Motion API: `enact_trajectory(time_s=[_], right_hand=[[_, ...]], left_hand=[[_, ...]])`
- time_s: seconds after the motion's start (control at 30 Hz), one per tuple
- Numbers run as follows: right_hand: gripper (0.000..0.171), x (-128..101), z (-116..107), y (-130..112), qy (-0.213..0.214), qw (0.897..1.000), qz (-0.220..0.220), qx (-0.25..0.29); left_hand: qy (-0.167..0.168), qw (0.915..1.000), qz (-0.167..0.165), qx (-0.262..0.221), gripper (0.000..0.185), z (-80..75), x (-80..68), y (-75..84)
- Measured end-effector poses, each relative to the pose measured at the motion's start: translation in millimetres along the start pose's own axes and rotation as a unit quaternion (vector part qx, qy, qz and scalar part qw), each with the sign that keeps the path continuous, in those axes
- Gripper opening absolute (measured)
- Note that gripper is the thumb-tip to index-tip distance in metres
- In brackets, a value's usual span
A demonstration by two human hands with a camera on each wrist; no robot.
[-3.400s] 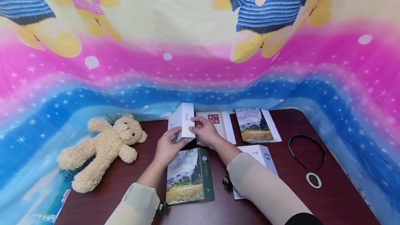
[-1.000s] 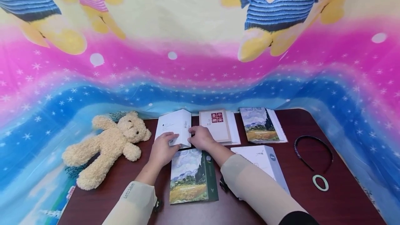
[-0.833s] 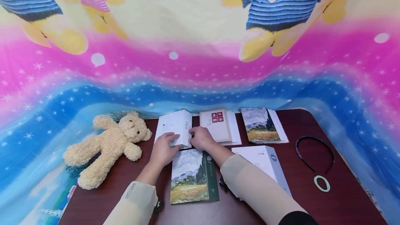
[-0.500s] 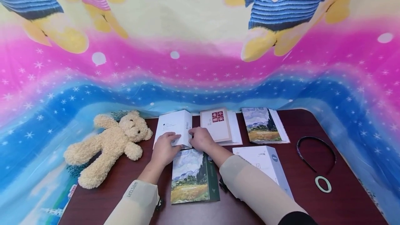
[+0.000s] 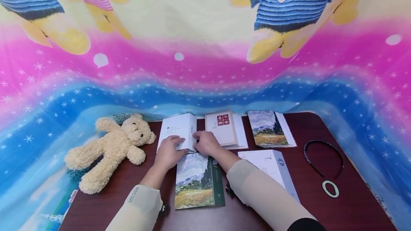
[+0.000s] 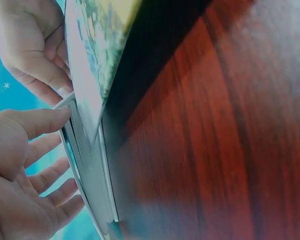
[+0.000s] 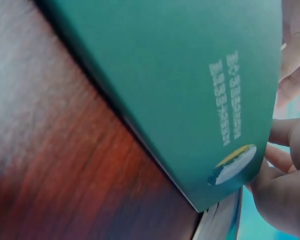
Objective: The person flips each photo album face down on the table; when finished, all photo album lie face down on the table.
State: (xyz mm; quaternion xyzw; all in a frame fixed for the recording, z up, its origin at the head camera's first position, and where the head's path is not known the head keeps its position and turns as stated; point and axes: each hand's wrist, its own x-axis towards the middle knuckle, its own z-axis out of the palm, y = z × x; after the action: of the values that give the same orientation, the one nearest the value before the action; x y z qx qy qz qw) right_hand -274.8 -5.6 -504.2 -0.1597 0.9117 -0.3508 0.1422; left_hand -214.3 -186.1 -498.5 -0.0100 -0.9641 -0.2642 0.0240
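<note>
A white photo album (image 5: 179,124) lies at the back left of the dark table, its spine facing right. On its cover rest the relaxed fingers of my left hand (image 5: 169,151), with the thumb at the near edge by the spine. In the left wrist view that left hand (image 6: 25,170) has its fingers spread over the cover and its thumb at the corner. My right hand (image 5: 207,142) touches the spine with its fingertips. Just below the hands lies a green-spined album (image 5: 194,181) with a painted landscape cover, which blocks much of the right wrist view.
A beige album with red characters (image 5: 219,129) and another landscape album (image 5: 266,129) lie along the back. A white album with a grey-blue spine (image 5: 257,159) lies partly under the right forearm. A teddy bear (image 5: 112,149) is left; a headband (image 5: 305,152) and green ring (image 5: 330,189) are right.
The white album, tilted up between both hands in the oldest frame, has come down flat and to the left. Over the last second, hands and album have hardly moved.
</note>
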Motion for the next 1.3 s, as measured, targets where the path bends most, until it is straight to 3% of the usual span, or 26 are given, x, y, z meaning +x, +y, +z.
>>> enact_trajectory(time_s=[0.27, 0.4, 0.57, 0.9, 1.3], right_hand=[[0.043, -7.5, -8.4, 1.8, 0.012, 0.999, -0.029, 0.026], [0.039, -10.1, -13.4, 5.2, 0.024, 0.998, -0.034, 0.046], [0.035, -11.9, -19.1, 10.2, 0.035, 0.997, -0.029, 0.063], [0.035, -17.2, -27.7, 14.0, 0.035, 0.996, -0.019, 0.085], [0.036, -30.6, -34.6, 26.6, 0.045, 0.992, -0.01, 0.119]], left_hand=[[0.012, 0.9994, 0.002, -0.032, 0.047, -1.1, -0.7, -1.6], [0.022, 0.998, 0.022, -0.055, 0.045, -0.8, -0.2, 2.9], [0.031, 0.9952, 0.048, -0.08, 0.04, 1.8, 1.6, 11.6], [0.02, 0.9946, 0.04, -0.093, 0.038, 5.0, 3.9, 25.0], [0.024, 0.9908, 0.075, -0.11, 0.039, 12.0, 7.6, 39.2]])
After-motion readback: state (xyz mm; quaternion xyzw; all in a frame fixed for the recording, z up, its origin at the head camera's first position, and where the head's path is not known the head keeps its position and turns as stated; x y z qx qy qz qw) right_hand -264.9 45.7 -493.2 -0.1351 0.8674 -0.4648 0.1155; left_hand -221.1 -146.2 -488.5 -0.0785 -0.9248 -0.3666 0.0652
